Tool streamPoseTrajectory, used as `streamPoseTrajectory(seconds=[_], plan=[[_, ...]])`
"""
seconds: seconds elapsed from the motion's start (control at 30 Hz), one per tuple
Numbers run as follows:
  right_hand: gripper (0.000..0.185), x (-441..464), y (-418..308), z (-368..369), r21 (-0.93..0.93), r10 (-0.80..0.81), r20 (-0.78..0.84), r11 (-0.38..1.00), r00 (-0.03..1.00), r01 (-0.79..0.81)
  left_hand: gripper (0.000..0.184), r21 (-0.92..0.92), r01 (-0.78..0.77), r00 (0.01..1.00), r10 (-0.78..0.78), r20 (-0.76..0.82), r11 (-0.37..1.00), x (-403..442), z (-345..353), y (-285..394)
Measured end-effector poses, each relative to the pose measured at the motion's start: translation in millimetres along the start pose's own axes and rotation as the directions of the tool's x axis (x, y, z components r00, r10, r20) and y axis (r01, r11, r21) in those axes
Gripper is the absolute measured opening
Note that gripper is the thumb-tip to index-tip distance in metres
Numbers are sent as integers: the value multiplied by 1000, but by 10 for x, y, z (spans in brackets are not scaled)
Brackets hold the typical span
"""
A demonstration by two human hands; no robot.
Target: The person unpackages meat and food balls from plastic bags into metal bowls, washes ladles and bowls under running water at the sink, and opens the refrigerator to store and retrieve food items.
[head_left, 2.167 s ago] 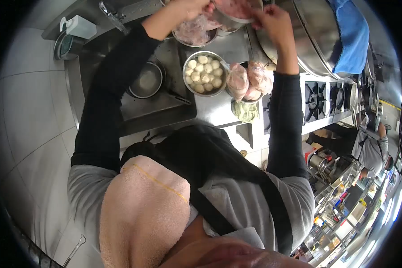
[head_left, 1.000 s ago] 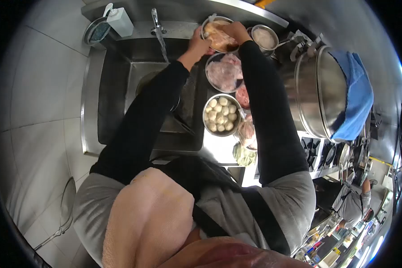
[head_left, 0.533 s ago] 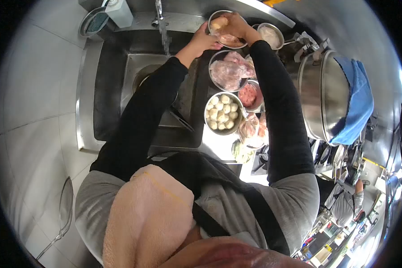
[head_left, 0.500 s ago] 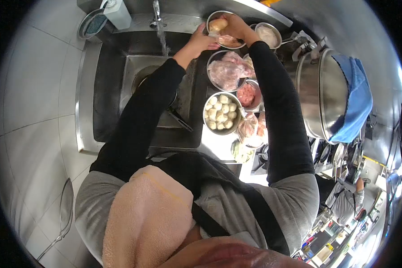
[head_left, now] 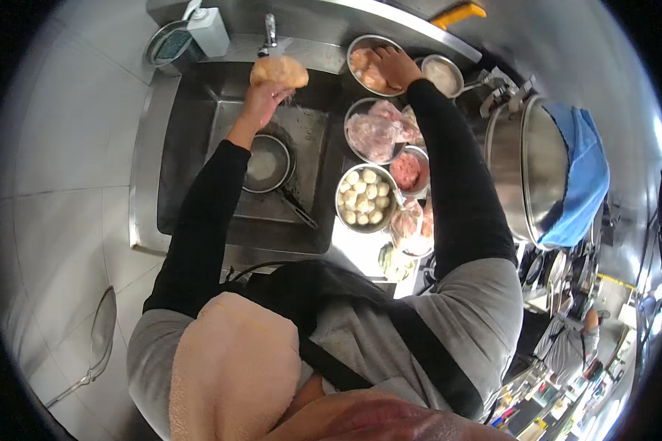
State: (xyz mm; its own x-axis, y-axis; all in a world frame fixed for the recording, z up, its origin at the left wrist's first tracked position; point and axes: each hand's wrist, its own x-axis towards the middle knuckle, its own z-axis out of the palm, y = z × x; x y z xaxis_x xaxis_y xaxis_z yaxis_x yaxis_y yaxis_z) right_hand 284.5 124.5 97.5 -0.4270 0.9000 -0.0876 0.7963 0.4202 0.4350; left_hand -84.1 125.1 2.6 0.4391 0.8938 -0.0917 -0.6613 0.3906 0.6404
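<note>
My left hand (head_left: pixel 263 104) holds a pale orange, oval piece of raw meat (head_left: pixel 279 72) just under the faucet (head_left: pixel 269 35), above the sink (head_left: pixel 301 154). At the back right, my right hand (head_left: pixel 397 67) reaches into a metal bowl (head_left: pixel 351 53), its fingers spread over more pieces of raw meat (head_left: pixel 366 72). Its fingertips are partly hidden among the pieces. Below the left hand, a pan (head_left: pixel 267 163) with a dark handle lies in the sink with cloudy liquid in it.
Beside the sink stand bowls of bagged meat (head_left: pixel 371 136), pink ground meat (head_left: pixel 405 170) and white balls (head_left: pixel 364 197). A small pot (head_left: pixel 440 73) sits at the back. A big steel pot (head_left: pixel 511 169) with a blue cloth (head_left: pixel 575 176) stands right. Another person (head_left: pixel 566 344) is farther off.
My left hand has moved left from the bowl to the faucet, carrying a piece of meat. My right hand has stayed at the bowl. The pan in the sink shows more fully.
</note>
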Motion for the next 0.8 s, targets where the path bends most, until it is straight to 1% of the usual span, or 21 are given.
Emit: streamPoseTrajectory(seconds=[0.03, 0.07, 0.1, 0.17, 0.2, 0.27, 0.3, 0.33, 0.37, 0.4, 0.43, 0.47, 0.5, 0.53, 0.57, 0.6, 0.63, 0.7, 0.73, 0.8], plan=[[49, 18, -2, 40, -43, -6, -75, 999, 997, 3, 49, 29, 14, 1000, -14, -8, 999, -30, -104, -5], [50, 32, 75, 138, -17, -14, -71, 1000, 997, 13, 52, 33, 0, 999, -1, 45, 999, -95, -75, 54], [52, 61, 126, 190, 13, -17, -65, 1000, 998, 18, 51, -32, 1, 1000, 0, 23, 999, -121, -45, 89], [59, -25, 67, -79, 49, 1, 46, 999, 999, -3, 50, -166, 10, 1000, -13, -15, 986, -149, 33, 84], [62, -40, 92, -162, 62, 8, 103, 998, 995, -14, 48, -130, 31, 998, -36, -42, 991, -145, 60, 68], [71, -82, 72, -273, 204, 92, 108, 972, 990, -112, 45, -60, 98, 989, -103, -101, 993, -190, 121, -39], [75, -122, 73, -315, 276, 142, 115, 946, 983, -169, 45, -46, 90, 994, -92, -63, 995, -193, 147, -116], [80, -137, 71, -402, 278, 138, 119, 946, 983, -166, 46, -31, 84, 996, -84, -24, 996, -201, 168, -216], [81, -148, 38, -478, 314, 155, 104, 932, 982, -181, 46, -14, 75, 997, -75, 17, 997, -185, 196, -301], [82, -142, 33, -509, 347, 174, 86, 918, 981, -193, 42, 21, 8, 1000, -8, -3, 1000, -213, 334, -342], [83, -160, 3, -557, 381, 192, 74, 901, 979, -206, 39, -57, 67, 998, -66, 20, 996, -213, 415, -399], [77, -151, -6, -618, 423, 230, 164, 862, 959, -279, 37, -135, 125, 992, -119, 49, 983, -205, 493, -442], [76, -179, -22, -660, 448, 268, 201, 831, 942, -331, 35, -210, 178, 983, -165, 80, 961, -185, 592, -483], [74, -206, -61, -690, 471, 297, 237, 797, 925, -377, 31, -276, 159, 987, -161, 16, 948, -204, 815, -489], [73, -197, -96, -725, 494, 322, 272, 761, 907, -419, 31, -292, 205, 972, -158, 175, 934, -104, 800, -557], [71, -170, -102, -630, 532, 326, 247, 741, 912, -409, 35, -236, 153, 980, -117, 160, 960, -2, 872, -590], [72, -125, -99, -553, 524, 363, 238, 733, 901, -434, 38, -181, 101, 987, -75, 145, 978, 63, 977, -660], [72, -66, -109, -378, 513, 435, 230, 706, 871, -488, 43, 67, 73, 994, -78, 74, 995, 82, 1405, -547], [67, -53, -67, -296, 519, 411, 209, 722, 887, -457, 46, 127, 130, 992, -128, -20, 983, 110, 1473, -553], [65, -81, 9, -259, 614, 488, 181, 623, 854, -486, 46, 194, 143, 989, -133, -66, 970, 211, 1505, -604]])
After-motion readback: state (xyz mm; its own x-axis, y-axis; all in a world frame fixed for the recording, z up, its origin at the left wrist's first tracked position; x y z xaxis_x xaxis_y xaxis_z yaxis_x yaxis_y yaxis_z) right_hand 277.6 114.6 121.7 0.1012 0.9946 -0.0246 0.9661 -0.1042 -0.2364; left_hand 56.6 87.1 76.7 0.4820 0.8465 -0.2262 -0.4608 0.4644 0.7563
